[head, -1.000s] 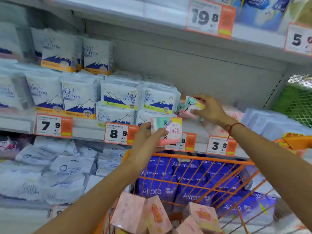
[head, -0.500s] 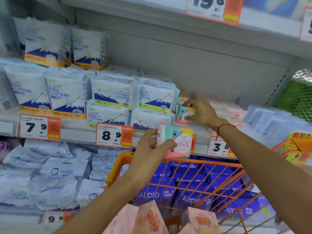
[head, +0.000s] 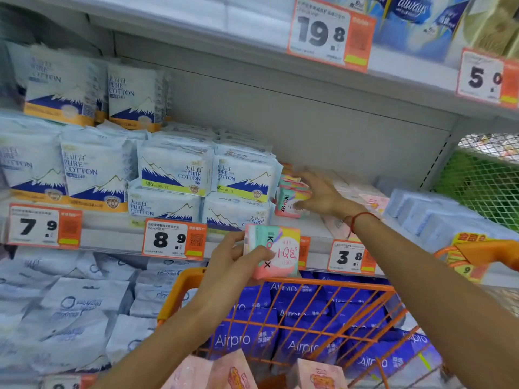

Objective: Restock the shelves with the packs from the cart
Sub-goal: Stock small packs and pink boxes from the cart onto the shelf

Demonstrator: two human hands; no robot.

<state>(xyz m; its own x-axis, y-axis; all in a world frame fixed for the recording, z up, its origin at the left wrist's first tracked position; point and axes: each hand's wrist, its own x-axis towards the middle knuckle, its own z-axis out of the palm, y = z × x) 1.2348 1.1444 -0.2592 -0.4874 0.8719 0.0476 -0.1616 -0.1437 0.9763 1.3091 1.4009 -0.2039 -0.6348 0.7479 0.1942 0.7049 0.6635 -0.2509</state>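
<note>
Nearest: pink packs (head: 318,374) lie in the orange wire cart (head: 309,287) at frame bottom; print on them too blurred to read. Through the cart mesh, purple "Airpro" packs (head: 238,339) on the lower shelf behind it.

Left hand (head: 224,265) is above the cart's front rim, gripping a Kotex pack (head: 276,252), thumb across its face, fingers behind. The pack is mint/pink/yellow, upright, reads "Kotex" vertically plus "小Q包" in a white circle. It's held in front of the middle shelf edge, not on the shelf.

Right hand (head: 320,196) reaches onto the middle shelf (head: 112,235), fingers spread and straight, resting against the shelved Kotex packs (head: 290,200) that stand just right of the white packs; loose contact, no curl round them. Red string on that wrist.

Shelf-edge price tags: "7.9" (head: 45,226), "8.9" (head: 174,239), "3.8" (head: 351,258).

Middle shelf left: stacked white "天山白 PURE COTTON" packs (head: 174,174) with a blue mountain graphic; "155" and "240" legible on some. Pale blue packs (head: 427,217) far right, text unreadable.

Top shelf: tags "19.8" (head: 328,33) and a cut-off "5.0" (head: 483,77); blue "always" packs (head: 415,18) behind them.
</note>
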